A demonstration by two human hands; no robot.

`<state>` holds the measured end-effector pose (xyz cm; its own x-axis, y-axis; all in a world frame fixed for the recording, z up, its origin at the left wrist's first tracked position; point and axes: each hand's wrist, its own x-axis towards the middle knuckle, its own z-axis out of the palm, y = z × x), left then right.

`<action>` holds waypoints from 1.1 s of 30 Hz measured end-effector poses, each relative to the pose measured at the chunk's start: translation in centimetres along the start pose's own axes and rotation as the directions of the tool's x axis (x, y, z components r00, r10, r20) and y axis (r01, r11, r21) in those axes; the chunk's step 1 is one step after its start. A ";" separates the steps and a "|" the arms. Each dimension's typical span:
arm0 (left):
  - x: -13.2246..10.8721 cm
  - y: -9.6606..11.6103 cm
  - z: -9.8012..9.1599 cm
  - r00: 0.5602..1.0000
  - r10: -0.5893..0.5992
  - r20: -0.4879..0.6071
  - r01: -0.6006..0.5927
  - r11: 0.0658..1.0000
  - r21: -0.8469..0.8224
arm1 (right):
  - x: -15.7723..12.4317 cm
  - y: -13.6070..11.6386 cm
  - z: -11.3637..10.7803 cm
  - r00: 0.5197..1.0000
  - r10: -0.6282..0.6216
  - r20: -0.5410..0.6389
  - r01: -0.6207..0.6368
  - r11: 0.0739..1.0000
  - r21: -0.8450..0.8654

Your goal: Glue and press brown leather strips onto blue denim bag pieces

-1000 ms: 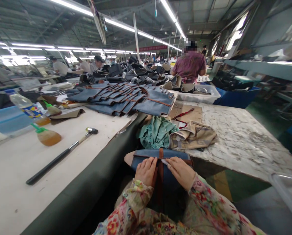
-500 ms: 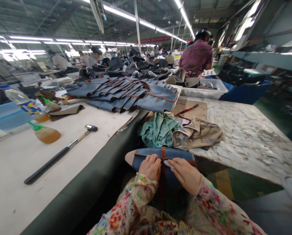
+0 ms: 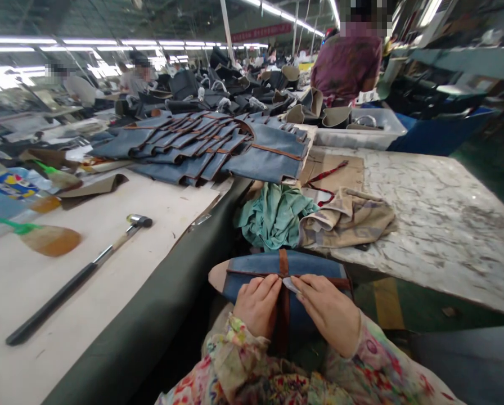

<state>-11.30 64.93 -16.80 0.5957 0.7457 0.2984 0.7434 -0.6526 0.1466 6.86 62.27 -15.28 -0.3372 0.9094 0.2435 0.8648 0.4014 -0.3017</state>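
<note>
On my lap lies a blue denim piece (image 3: pixel 252 268) with brown leather trim and a brown strap down its middle. My left hand (image 3: pixel 257 304) presses on it just left of the strap, fingers curled and held together. My right hand (image 3: pixel 328 312) rests on it right of the strap, its fingertips pinching a small pale sliver beside the strap. Both arms wear floral sleeves.
A hammer (image 3: pixel 77 278) and glue bottles (image 3: pixel 45 239) lie on the white bench at left. A stack of blue denim pieces (image 3: pixel 218 149) sits beyond. Green cloth (image 3: pixel 273 216) and tan fabric (image 3: pixel 349 219) lie ahead. A person in a maroon shirt (image 3: pixel 347 64) stands behind.
The view has tilted down and shifted; both hands stay on the denim piece, fingertips working slightly along the brown strap.
</note>
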 end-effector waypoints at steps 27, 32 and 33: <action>0.4 -0.7 -0.6 0.994 0.039 0.099 -0.016 0.973 -0.229 | 1.2 -0.7 -1.1 0.982 -0.026 0.185 0.053 0.988 -0.142; 0.0 -0.8 -0.4 0.998 0.017 0.065 -0.003 0.980 -0.198 | 0.5 -1.2 -0.5 0.990 -0.041 0.132 0.073 0.965 -0.251; -0.1 -0.8 -0.4 0.998 -0.004 0.057 0.014 0.985 -0.169 | 0.4 -1.0 -0.6 0.992 -0.047 0.121 0.071 0.976 -0.207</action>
<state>-12.10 65.29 -16.54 0.6089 0.7549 0.2439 0.6893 -0.6556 0.3083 6.10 62.20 -14.30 -0.4199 0.8960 0.1446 0.8967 0.4342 -0.0863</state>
